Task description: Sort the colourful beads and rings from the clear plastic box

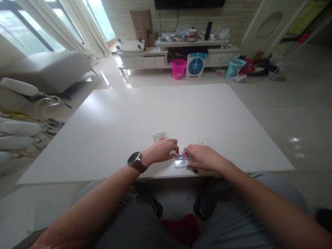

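A small clear compartment box (182, 162) rests near the front edge of the white table, with colourful small pieces in its far compartments. My left hand (163, 151), with a watch on its wrist, reaches over the box's left side; its fingers are curled close together at the pieces, and what they hold is too small to tell. At the right side of the box, my right hand (203, 157) has its thumb and fingers apart around the edge, fingertips by the red pieces. Pale rings (161, 136) lie in a small pile beyond my left hand.
The white table (155, 110) stretches ahead. A clear flat packet (205, 141) lies beyond my right hand, and a small dark item (195, 171) sits below it. White chairs (20, 128) stand at the left.
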Demonstrator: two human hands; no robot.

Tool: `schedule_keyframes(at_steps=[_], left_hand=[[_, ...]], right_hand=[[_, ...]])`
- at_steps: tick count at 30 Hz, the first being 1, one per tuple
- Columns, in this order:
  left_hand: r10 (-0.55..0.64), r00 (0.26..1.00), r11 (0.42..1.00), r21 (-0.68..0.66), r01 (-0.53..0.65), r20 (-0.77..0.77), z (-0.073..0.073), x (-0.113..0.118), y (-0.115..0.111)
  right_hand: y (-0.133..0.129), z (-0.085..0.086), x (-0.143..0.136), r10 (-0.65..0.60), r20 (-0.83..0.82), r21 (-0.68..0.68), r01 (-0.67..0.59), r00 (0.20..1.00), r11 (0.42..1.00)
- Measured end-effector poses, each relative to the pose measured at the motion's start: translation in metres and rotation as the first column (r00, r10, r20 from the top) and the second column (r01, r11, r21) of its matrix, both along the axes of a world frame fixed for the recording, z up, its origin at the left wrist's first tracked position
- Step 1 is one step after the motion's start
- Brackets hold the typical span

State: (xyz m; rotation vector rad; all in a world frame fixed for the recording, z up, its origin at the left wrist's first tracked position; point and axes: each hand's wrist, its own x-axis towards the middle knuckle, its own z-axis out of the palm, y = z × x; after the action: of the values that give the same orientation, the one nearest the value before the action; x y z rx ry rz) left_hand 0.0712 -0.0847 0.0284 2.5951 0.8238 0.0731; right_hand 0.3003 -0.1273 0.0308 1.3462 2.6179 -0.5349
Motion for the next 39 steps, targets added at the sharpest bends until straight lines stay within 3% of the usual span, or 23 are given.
schedule_keyframes(at_steps=[13,18,22,27,34,39], left_hand=[[0.029,0.995,0.997,0.078,-0.022,-0.093,-0.007,0.016,-0.01],[0.074,0.997,0.997,-0.014,-0.073,0.033,0.008,-0.003,0.008],[0.175,0.984,0.983,-0.061,-0.174,0.018,0.016,-0.031,0.03],[0.204,0.97,0.967,-0.127,-0.221,-0.134,0.007,-0.051,0.043],[0.258,0.893,0.922,-0.181,-0.341,-0.368,0.0,-0.047,0.04],[0.272,0.878,0.926,-0.14,-0.35,-0.394,-0.003,-0.047,0.037]], right_hand=[[-0.001,-0.001,-0.003,0.01,0.016,0.002,-0.01,1.0,1.0],[-0.002,-0.002,-0.003,-0.008,0.013,-0.012,0.008,1.0,1.0],[-0.003,-0.003,-0.003,-0.008,0.01,-0.004,0.008,1.0,1.0],[-0.003,-0.002,-0.001,0.001,0.02,-0.015,0.0,1.0,1.0],[-0.002,-0.005,0.001,-0.006,-0.015,-0.048,0.005,1.0,0.999],[-0.001,-0.004,-0.001,-0.004,-0.018,-0.052,0.003,1.0,0.999]])
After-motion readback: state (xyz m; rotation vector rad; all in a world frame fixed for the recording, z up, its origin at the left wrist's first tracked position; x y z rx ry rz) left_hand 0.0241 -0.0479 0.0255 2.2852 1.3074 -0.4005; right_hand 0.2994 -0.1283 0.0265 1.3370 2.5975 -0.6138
